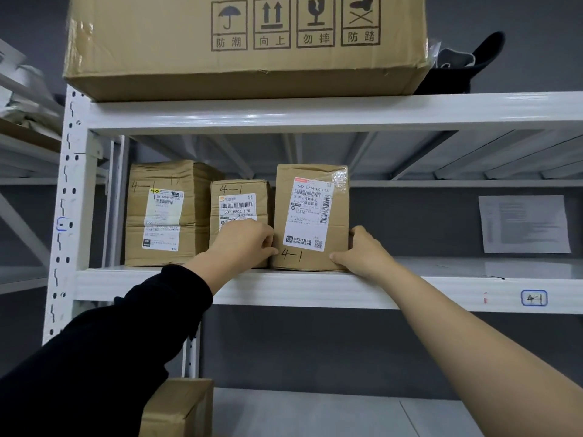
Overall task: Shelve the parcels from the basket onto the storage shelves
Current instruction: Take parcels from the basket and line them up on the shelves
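Observation:
A tall brown parcel [310, 216] marked "4-1" stands upright on the white middle shelf [441, 293]. My left hand [244, 242] grips its lower left edge and my right hand [362, 252] grips its lower right corner. Just left of it stands a smaller parcel [238, 197], partly hidden behind my left hand. A larger parcel [167, 212] stands at the shelf's left end. The basket is out of view.
A big cardboard box [246, 45] and a dark bag [457, 67] sit on the top shelf. The middle shelf right of the parcels is bare, with a "4-1" tag [533, 298] on its edge. A paper sheet [523, 223] hangs behind. Another box [176, 408] sits on the lower shelf.

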